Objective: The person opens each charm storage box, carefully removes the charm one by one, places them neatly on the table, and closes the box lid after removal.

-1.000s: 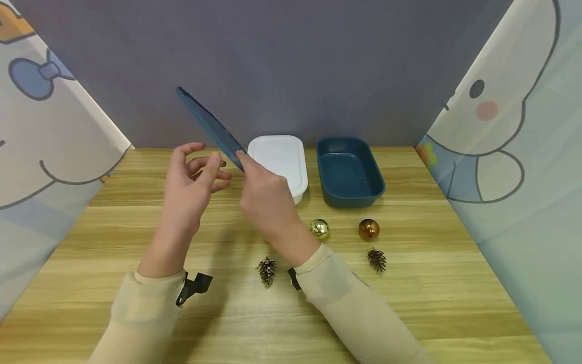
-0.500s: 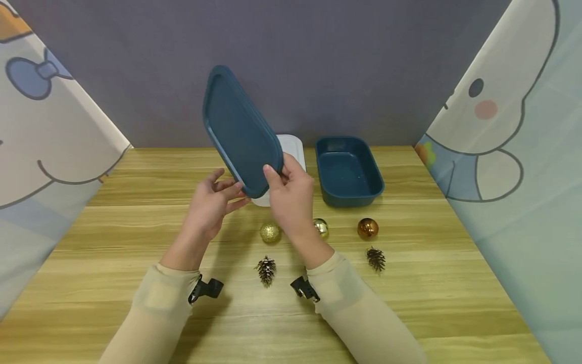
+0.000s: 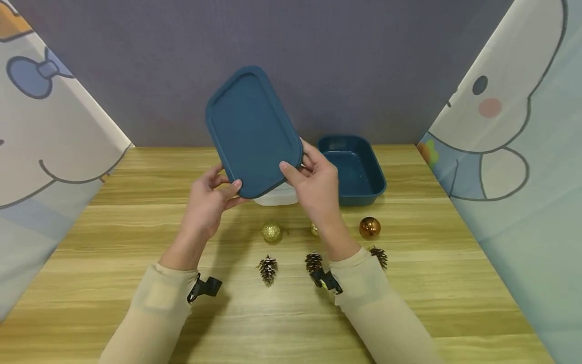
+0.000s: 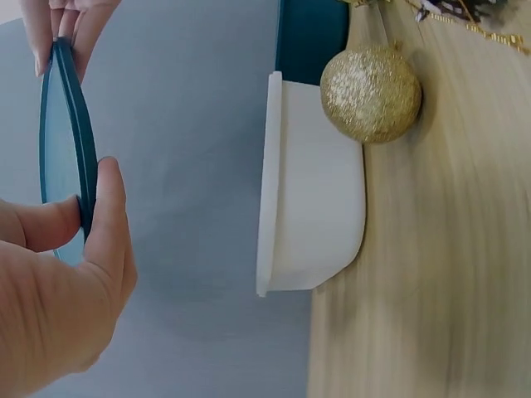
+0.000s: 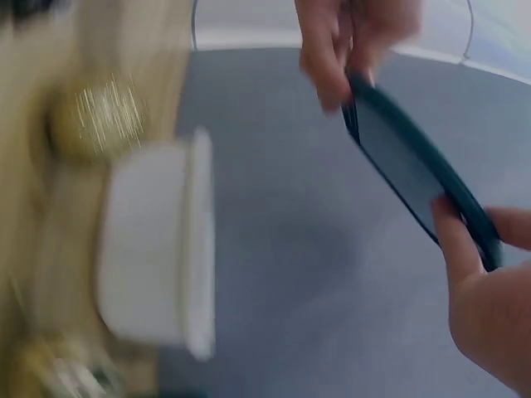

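Observation:
Both hands hold a dark blue rectangular lid (image 3: 254, 134) in the air, tilted up with its rimmed face toward the head camera. The left hand (image 3: 206, 202) pinches its lower left corner, thumb on the face and fingers behind. At the lower right corner the right hand (image 3: 318, 187) grips the lid the same way. Behind and below the lid, a white container (image 4: 319, 186) with a white lid stands on the table, mostly hidden in the head view. The open dark blue container (image 3: 359, 174) is to its right, partly covered by the right hand.
A glittery gold ball (image 3: 271, 231), a shiny gold ball (image 3: 314, 230) half hidden by the right wrist, and a copper ball (image 3: 370, 227) lie in front of the containers. Nearer are pine cones (image 3: 268, 269). A grey wall (image 3: 364, 65) rises behind the table (image 3: 136, 227).
The lid has turned from nearly edge-on to face the head camera and shifted right. The left hand, apart from it at first, now pinches its corner. The right hand has moved right with the lid.

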{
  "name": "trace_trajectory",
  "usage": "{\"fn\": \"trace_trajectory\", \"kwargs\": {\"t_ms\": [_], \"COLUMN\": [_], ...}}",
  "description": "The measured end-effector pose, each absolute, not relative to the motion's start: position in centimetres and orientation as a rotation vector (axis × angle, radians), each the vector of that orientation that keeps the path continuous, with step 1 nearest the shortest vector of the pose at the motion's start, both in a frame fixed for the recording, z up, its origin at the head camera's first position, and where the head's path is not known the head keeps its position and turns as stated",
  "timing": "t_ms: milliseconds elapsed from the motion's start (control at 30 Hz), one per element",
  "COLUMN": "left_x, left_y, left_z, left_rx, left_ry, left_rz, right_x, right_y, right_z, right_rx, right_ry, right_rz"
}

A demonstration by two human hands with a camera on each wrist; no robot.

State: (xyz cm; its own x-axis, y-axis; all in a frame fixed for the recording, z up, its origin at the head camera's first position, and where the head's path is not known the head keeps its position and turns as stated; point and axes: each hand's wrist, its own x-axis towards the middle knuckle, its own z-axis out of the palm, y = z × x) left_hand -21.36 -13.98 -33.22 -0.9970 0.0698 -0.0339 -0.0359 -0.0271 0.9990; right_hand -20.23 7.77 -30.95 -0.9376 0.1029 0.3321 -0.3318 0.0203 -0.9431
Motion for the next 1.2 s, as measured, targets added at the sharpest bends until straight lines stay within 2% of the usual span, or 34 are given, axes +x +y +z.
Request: {"fn": "trace_trajectory", "kwargs": {"t_ms": [267,500,1200], "left_x": [-21.7,-22.8,-26.0], "left_y": [-13.8,-13.2,-10.7], "left_z": [-32.5,-32.7,-34.2], "left_rx": [0.082,0.141,0.109], "left_ry": [2.271,2.347,2.332], "left_rz": [2.128,2.038,1.779], "right_x": [-20.8,-22.0,-25.1], "right_y": [11.8,13.7,17.6], "right_z": [-28.9,-30.0,-32.7], "right_rx": [0.224,0.102,0.168], "right_ry": [-2.433,-2.749,-3.165], "right_rz": [1.736,1.544,1.120]}}
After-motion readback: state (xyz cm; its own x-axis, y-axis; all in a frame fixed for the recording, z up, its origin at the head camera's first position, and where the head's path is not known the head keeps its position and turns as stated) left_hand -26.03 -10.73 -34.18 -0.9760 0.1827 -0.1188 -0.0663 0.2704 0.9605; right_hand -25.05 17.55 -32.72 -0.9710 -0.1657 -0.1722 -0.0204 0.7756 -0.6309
